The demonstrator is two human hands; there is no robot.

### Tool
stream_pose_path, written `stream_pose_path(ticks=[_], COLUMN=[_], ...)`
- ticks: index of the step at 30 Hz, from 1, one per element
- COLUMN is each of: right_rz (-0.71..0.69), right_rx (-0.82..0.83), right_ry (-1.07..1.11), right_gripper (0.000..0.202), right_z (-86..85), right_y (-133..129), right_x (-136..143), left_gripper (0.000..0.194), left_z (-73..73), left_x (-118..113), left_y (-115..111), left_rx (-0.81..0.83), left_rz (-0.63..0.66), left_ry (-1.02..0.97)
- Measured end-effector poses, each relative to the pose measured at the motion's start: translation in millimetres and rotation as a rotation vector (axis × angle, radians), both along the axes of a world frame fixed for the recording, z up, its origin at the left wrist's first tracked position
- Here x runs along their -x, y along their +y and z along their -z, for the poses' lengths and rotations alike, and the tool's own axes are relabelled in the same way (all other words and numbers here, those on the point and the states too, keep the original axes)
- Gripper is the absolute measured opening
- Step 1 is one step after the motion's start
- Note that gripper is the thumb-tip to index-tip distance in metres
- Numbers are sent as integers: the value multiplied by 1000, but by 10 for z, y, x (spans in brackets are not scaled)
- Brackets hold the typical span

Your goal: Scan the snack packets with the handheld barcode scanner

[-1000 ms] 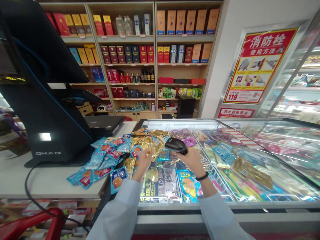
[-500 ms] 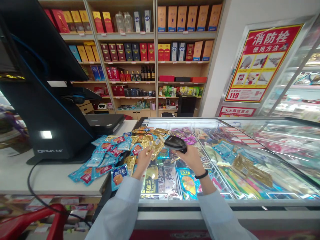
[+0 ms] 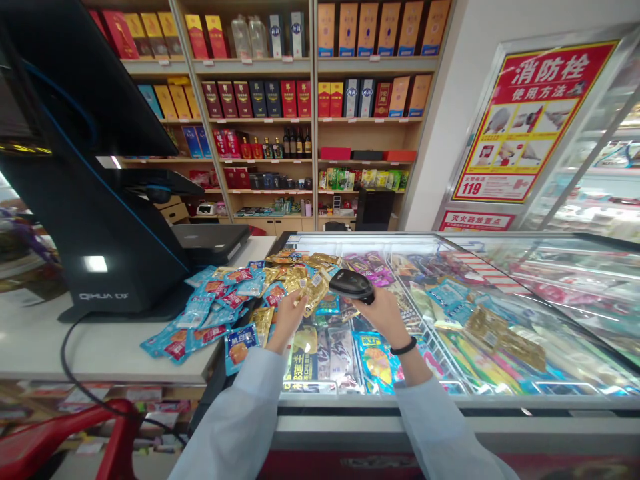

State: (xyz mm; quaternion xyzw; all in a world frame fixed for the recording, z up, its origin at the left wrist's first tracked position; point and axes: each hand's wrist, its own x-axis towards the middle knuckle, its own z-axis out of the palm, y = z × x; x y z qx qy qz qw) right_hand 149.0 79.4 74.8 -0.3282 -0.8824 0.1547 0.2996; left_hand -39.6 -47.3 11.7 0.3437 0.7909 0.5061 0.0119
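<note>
My left hand [image 3: 289,319] pinches a gold snack packet [image 3: 314,293] by its near end, with a white barcode label facing up. In my right hand [image 3: 385,313] is a black handheld barcode scanner [image 3: 351,285], fingers wrapped round its handle. The scanner's head points left at the packet, close to it. Just beyond my left hand lies a heap of gold packets [image 3: 287,277]. Blue snack packets [image 3: 200,310] are piled left of them on the counter, and one darker blue packet [image 3: 241,347] hangs over toward the freezer's edge.
A glass-topped freezer [image 3: 450,400] full of packaged goods spans the front and right. On the left, a black checkout terminal [image 3: 120,267] stands on the white counter [image 3: 115,353], its cable [image 3: 75,387] trailing down near a red frame [image 3: 95,427]. Shelves of boxes [image 3: 315,120] rise behind.
The view has shifted very slightly. Both hands keep nearly the same places, still holding the gold packet and the scanner.
</note>
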Motion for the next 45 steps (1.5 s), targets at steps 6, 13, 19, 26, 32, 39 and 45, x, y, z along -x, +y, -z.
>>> stream_pose_path(ticks=[6,13,19,26,32,39,45], right_rz=[4,129,278,387,498,541,557], right_rx=[-8,1,36,30,101,171,156], right_ry=[13,87,153,137,146,154,132], right_gripper=[26,28,35,42,41,42,42], right_z=[-18,-245,-276,-88,-31,27,116], right_y=[66,489,926,1252,1363,1462,1493], right_x=[-103,-691,-1471,-2247,-2768,-3070,-3065], left_gripper=[30,31,25,20,27,44,43], left_z=[52,-83,-123,34,143,220,287], left_x=[5,-471,-1234,-2004,-2284,-2344,-2349], left_y=[63,447,1214,1991,2287,2350,2368], left_rx=[-93,-206,-160,-78,27,128,116], left_rz=[42,69,284,404,405,396,461], left_ry=[-137,-595,-786,-747,-488,185,170])
